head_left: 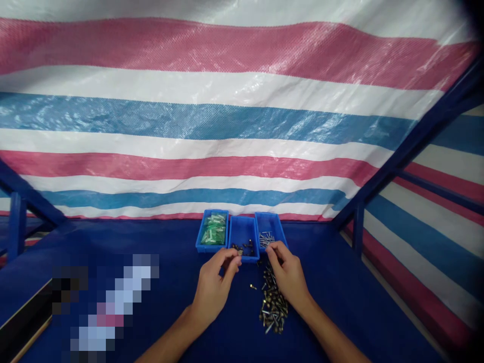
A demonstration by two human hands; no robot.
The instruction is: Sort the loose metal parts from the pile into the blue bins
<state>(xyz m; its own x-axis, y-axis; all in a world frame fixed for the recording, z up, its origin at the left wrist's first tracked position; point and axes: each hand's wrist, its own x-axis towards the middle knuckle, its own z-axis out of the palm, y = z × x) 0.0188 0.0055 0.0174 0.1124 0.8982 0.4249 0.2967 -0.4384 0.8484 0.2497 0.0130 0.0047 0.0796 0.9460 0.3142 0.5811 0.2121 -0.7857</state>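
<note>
My left hand (215, 283) is closed in a pinch at the front edge of the middle blue tray (245, 226). Small dark and brass-coloured metal pieces (248, 247) lie in that tray. Anything between the left fingertips is too small to make out. Over the front of the right blue tray (269, 220), my right hand (288, 271) is also pinched, its fingertips close to thin silver nail-like pins (266, 238); what it holds is not clear. A pile of screw-like fasteners with brass-coloured heads (274, 305) lies beneath and beside the right hand, partly hidden by it.
The left blue tray (198, 242) contains green and clear small pieces (214, 229). One loose fastener (253, 286) lies left of the pile on the dark blue table (151, 302). A dark long object (26, 317) and a blurred patch are at left. Striped sheeting (212, 116) hangs behind.
</note>
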